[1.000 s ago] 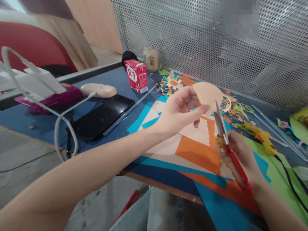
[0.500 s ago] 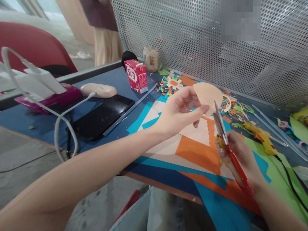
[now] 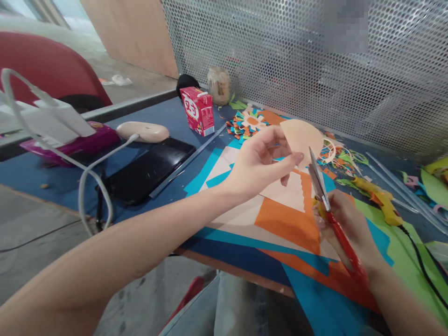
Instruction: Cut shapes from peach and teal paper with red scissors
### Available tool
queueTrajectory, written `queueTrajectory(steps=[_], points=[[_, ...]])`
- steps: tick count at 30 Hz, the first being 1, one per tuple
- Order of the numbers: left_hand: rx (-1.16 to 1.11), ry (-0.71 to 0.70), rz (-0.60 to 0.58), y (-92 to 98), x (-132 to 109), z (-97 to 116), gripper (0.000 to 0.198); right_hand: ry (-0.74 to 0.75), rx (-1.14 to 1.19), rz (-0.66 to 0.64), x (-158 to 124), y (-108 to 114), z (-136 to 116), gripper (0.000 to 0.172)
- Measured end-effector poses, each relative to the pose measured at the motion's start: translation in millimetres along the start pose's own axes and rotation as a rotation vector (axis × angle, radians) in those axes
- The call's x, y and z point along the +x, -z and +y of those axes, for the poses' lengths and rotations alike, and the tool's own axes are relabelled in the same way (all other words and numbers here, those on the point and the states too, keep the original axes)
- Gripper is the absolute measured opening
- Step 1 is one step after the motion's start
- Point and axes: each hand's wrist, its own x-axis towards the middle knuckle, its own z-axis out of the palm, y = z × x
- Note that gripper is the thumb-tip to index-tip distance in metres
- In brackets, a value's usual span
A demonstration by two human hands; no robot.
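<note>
My left hand [image 3: 261, 161] pinches a peach, fan-shaped piece of paper [image 3: 303, 138] and holds it up above the table. My right hand [image 3: 345, 224] grips red-handled scissors [image 3: 327, 207], with the blades pointing up at the lower edge of the peach paper. Under both hands lie overlapping sheets of orange [image 3: 290, 224], blue and peach paper.
A red drink carton [image 3: 199, 110], a jar [image 3: 219, 85], a pink mouse-shaped device [image 3: 143, 131], a black tablet [image 3: 147, 170] and a metal ruler [image 3: 185, 161] lie to the left. A yellow glue gun [image 3: 380, 199], paper scraps and clear sticks lie at the right. A perforated metal screen stands behind.
The scissors have shifted slightly left towards the peach paper. A person standing at the back left has left the view.
</note>
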Motion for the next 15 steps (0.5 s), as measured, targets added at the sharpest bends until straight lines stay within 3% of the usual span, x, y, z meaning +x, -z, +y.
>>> queueTrajectory(steps=[7, 15], points=[[-0.062, 0.085, 0.040, -0.7, 0.0, 0.7, 0.026, 0.008, 0.023, -0.001, 0.1, 0.4, 0.5, 0.024], [-0.021, -0.073, -0.050, 2.8, 3.3, -5.1, 0.021, -0.004, 0.041, -0.002, -0.2, 0.3, 3.2, 0.026]])
